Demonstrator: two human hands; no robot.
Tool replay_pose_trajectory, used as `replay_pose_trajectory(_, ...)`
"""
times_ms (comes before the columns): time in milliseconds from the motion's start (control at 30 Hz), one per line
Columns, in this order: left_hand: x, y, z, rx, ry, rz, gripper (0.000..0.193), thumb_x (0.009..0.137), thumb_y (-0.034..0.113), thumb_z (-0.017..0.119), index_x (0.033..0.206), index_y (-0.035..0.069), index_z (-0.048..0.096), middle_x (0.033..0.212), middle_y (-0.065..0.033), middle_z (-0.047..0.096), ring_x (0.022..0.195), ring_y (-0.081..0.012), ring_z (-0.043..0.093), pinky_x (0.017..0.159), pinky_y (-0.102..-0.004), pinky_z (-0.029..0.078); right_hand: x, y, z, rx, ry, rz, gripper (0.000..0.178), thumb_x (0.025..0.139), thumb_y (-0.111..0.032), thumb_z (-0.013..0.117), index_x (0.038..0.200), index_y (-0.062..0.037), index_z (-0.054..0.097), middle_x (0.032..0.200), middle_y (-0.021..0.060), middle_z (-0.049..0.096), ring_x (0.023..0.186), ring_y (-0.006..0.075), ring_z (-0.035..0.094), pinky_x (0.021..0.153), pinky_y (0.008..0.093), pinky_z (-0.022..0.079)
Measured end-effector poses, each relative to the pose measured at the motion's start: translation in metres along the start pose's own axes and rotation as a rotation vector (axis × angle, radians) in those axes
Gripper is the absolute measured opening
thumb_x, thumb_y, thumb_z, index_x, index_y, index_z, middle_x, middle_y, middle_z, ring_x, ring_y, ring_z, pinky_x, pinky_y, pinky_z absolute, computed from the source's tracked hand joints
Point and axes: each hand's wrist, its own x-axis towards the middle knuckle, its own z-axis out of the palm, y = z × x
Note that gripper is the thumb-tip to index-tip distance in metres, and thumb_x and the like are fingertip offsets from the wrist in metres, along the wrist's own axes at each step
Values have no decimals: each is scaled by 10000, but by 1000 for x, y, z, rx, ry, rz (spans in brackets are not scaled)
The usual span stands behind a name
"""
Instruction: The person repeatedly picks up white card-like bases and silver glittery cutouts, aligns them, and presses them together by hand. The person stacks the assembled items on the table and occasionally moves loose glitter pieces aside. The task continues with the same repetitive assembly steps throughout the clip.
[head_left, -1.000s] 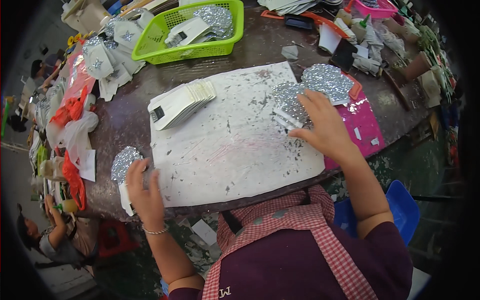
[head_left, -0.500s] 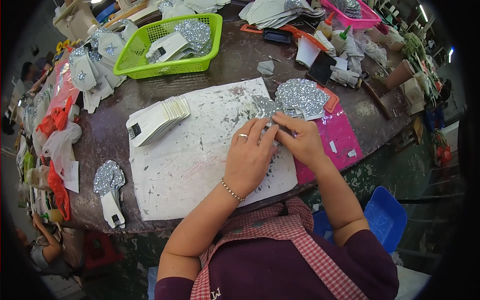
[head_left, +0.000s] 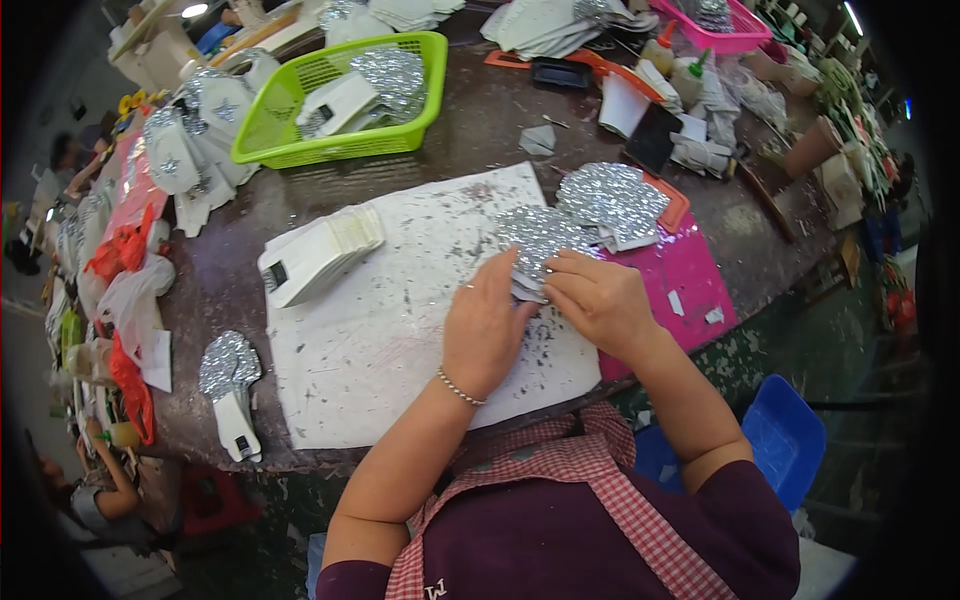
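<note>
A silver glitter piece [head_left: 543, 230] with a pale lower end lies on the white sheet between my hands. My left hand [head_left: 487, 325] holds its near left edge between fingers and thumb. From the right, my right hand [head_left: 600, 300] grips the same piece with bent fingers; the fingertips partly cover it. Just beyond my right hand rests a stack of similar glitter pieces [head_left: 612, 198], on the pink sheet [head_left: 690, 270] and the edge of the white one. To the left, a fanned stack of white pieces [head_left: 325, 255] with a black label sits on the white sheet [head_left: 350, 370].
A green basket [head_left: 335, 152] with glitter pieces stands at the back left. Another glitter bundle [head_left: 230, 372] lies near the front left edge. Bottles [head_left: 690, 80], a dark pad [head_left: 652, 138] and a hammer [head_left: 765, 200] occupy the right side. A blue bin [head_left: 785, 435] stands below.
The glitter piece now shows more fully, spread flatter beyond my fingers. My left hand has shifted down and turned to its edge; my right hand has drawn back slightly. The view has shifted slightly.
</note>
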Motion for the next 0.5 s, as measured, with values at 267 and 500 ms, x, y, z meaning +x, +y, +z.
replay_pose_trajectory(267, -3, -2, 0, -41, -36, -59, 604, 826, 114, 789, 1368, 55, 530, 1278, -179, 619, 1125, -375, 619, 949, -443, 502, 8, 11, -13, -50, -125, -124, 330, 815, -135, 764, 1123, -36, 703, 1277, 142, 675, 1208, 317, 642, 1000, 420, 535)
replay_pose_trajectory(500, -3, 1, -1, 52, 96, 60, 603, 839, 36, 734, 1401, 48, 515, 1279, -187, 603, 1182, -380, 585, 1013, -448, 467, 29, 8, -21, -3, -353, 20, 475, 797, -226, 819, 1230, -69, 701, 1325, 161, 664, 1256, 351, 616, 1035, 416, 516)
